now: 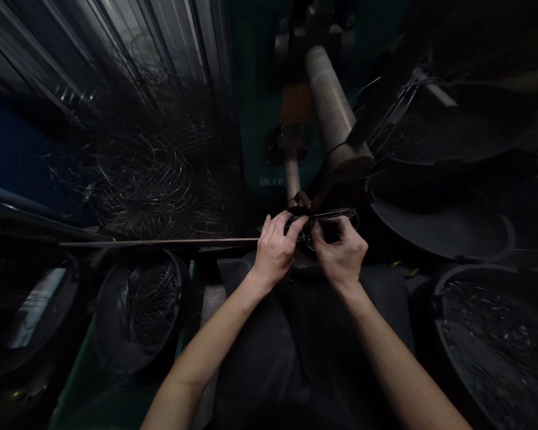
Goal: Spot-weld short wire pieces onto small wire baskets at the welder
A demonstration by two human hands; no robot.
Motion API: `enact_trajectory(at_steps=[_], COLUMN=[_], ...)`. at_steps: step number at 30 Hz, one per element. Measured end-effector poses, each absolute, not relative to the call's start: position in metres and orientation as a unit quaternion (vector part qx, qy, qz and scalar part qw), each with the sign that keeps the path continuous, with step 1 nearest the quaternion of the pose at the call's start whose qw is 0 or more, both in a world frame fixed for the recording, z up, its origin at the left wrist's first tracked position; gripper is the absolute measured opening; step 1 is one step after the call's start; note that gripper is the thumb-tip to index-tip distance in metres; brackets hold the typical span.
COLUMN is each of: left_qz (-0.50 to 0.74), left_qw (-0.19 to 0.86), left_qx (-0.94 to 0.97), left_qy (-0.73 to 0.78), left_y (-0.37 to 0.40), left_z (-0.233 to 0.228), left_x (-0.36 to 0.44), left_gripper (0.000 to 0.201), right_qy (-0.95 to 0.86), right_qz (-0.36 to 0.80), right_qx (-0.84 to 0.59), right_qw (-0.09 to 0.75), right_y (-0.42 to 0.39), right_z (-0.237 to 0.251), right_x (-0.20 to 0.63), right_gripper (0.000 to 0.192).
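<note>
Both of my hands are close together at the lower end of a green machine (pixel 269 161). My left hand (pixel 275 245) is closed, fingers bent, on the left side of a thin metal wire frame (pixel 349 212). On its right side, my right hand (pixel 341 248) pinches the same wire frame between thumb and fingers. The frame has straight and curved wires; its lower part is dark and partly covered by my fingers. Just above my hands, a slim metal rod (pixel 292 179) of the machine reaches down. A thick metal cylinder (pixel 336 107) slants beside it.
A tangled heap of wire rings (pixel 138 185) lies at the left behind a ledge (pixel 170 242). A dark tub (pixel 112 322) with wire pieces stands lower left. Another tub (pixel 439 298) of small metal parts is lower right, below a dark basin (pixel 443 224).
</note>
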State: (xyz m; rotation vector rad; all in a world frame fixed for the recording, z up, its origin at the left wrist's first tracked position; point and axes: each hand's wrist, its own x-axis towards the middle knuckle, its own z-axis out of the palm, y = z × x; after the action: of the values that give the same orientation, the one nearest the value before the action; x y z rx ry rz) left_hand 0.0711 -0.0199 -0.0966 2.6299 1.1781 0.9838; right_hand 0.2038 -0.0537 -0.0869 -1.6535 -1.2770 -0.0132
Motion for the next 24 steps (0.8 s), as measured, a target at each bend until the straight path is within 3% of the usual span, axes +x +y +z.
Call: enact_trajectory(at_steps=[11, 17, 24], left_qz=[0.300, 0.288, 0.311], left_qw=[0.071, 0.056, 0.049], left_qx=[0.870, 0.873, 0.867], left_qy=[0.384, 0.389, 0.386], left_y=[-0.007, -0.006, 0.008], left_z=[-0.090, -0.097, -0.094], left_x=[0.073, 0.074, 0.067], left_gripper=[0.058, 0.053, 0.056], right_qy=[-0.520, -0.530, -0.517], right_qz=[-0.001, -0.007, 0.061], right_qx=[-0.698, -0.701, -0.716], right_qw=[0.492, 0.478, 0.464], right_y=[-0.040, -0.042, -0.048], right_z=[-0.082, -0.086, -0.062], right_x=[0.205, 0.208, 0.200], right_gripper=[0.020, 0.018, 0.022])
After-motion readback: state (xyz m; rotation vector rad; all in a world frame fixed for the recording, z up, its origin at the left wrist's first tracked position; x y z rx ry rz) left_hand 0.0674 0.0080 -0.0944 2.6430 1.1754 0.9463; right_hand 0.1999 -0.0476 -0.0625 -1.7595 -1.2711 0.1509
